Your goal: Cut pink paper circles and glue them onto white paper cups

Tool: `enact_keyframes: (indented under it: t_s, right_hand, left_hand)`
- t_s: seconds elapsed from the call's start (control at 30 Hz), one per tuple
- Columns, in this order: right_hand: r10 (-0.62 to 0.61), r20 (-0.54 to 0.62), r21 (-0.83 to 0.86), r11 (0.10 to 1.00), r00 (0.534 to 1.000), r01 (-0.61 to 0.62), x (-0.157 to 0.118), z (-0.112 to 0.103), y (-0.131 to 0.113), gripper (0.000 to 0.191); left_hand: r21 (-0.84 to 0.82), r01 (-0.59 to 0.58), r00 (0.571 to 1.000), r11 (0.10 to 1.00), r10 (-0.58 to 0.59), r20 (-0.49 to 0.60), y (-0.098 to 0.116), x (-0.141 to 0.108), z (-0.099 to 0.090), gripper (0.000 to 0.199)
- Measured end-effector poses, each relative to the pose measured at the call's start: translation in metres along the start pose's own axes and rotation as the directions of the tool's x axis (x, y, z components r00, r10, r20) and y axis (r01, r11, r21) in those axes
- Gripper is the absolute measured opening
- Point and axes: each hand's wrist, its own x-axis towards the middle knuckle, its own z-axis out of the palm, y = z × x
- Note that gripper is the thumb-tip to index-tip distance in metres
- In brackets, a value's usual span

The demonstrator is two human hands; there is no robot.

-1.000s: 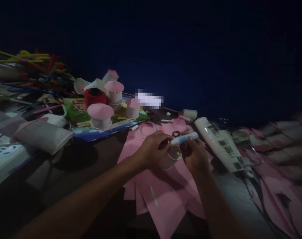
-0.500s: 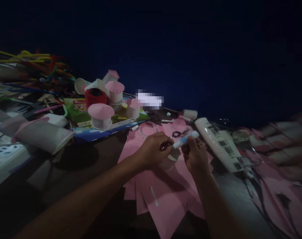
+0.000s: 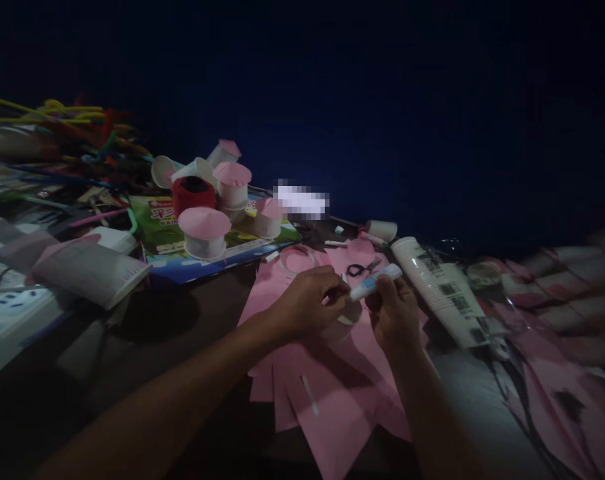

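My right hand is closed round a white glue tube with a blue label. The tube tilts, its lower left end close to the fingers of my left hand. Those fingers are curled and closed on a white paper cup, partly hidden beneath them. Both hands are over a spread of pink paper sheets. Just beyond the tube lie black-handled scissors, and a roll of clear tape rests beyond my left hand.
Paper cups with pink paper tops stand at the left back, beside a red spool. Stacked paper cups in plastic lie to the right. A white power strip and colourful pipe cleaners are at far left.
The glue tube has shifted very slightly to the right with my right hand. Both hands keep nearly the same pose, and the view has moved a touch.
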Motion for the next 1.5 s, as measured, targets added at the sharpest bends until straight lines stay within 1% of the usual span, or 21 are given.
enact_keyframes:
  t_s: [0.07, 0.23, 0.43, 0.6, 0.8, 0.93, 1.1, 1.23, 1.33, 1.5]
  right_hand:
    - [0.017, -0.006, 0.006, 1.000, 1.000, -0.017, 0.001, 0.000, -0.001, 0.033]
    - [0.070, -0.003, 0.024, 0.997, 0.998, -0.070, 0.001, 0.001, -0.003, 0.036]
    - [0.085, 0.028, 0.030, 0.996, 0.996, -0.086, 0.002, -0.001, -0.002, 0.035]
    - [0.065, 0.038, -0.008, 0.998, 0.997, -0.065, 0.001, -0.001, -0.001, 0.035]
    - [0.024, 0.061, -0.038, 0.999, 0.998, -0.022, 0.000, 0.000, -0.001, 0.035]
    - [0.017, 0.057, -0.031, 0.999, 0.998, -0.015, -0.001, 0.001, 0.001, 0.034]
    - [0.017, 0.073, -0.005, 1.000, 0.997, -0.017, -0.001, 0.001, 0.001, 0.032]
    - [0.024, 0.079, 0.024, 0.999, 0.997, -0.026, 0.001, -0.003, 0.005, 0.029]
    - [0.047, 0.092, 0.098, 0.994, 0.995, -0.056, 0.003, -0.006, 0.009, 0.026]
    - [0.076, 0.182, 0.166, 0.980, 0.980, -0.107, 0.005, -0.008, 0.007, 0.029]
  left_hand:
    - [-0.004, -0.004, 1.000, 1.000, 0.004, -0.004, -0.001, 0.000, 0.000, 0.008]
    - [-0.035, 0.029, 1.000, 0.999, -0.029, 0.013, -0.001, 0.000, -0.001, 0.008]
    - [-0.043, 0.046, 0.998, 0.998, -0.043, 0.055, 0.001, 0.001, -0.003, 0.011]
    - [-0.072, 0.068, 0.997, 0.995, -0.067, 0.027, 0.001, 0.001, -0.003, 0.011]
    - [-0.080, 0.091, 0.996, 0.993, -0.090, 0.018, -0.001, 0.001, -0.001, 0.010]
    - [-0.091, 0.108, 0.994, 0.990, -0.108, 0.009, -0.002, 0.001, 0.000, 0.009]
    - [-0.095, 0.181, 0.984, 0.979, -0.180, 0.015, -0.002, 0.002, 0.000, 0.013]
    - [-0.109, 0.209, 0.978, 0.972, -0.209, 0.017, 0.001, 0.003, 0.000, 0.009]
    - [-0.156, 0.239, 0.971, 0.958, -0.240, 0.015, 0.002, 0.004, 0.000, 0.007]
    - [-0.317, 0.299, 0.950, 0.900, -0.313, 0.008, 0.001, 0.004, -0.003, 0.008]
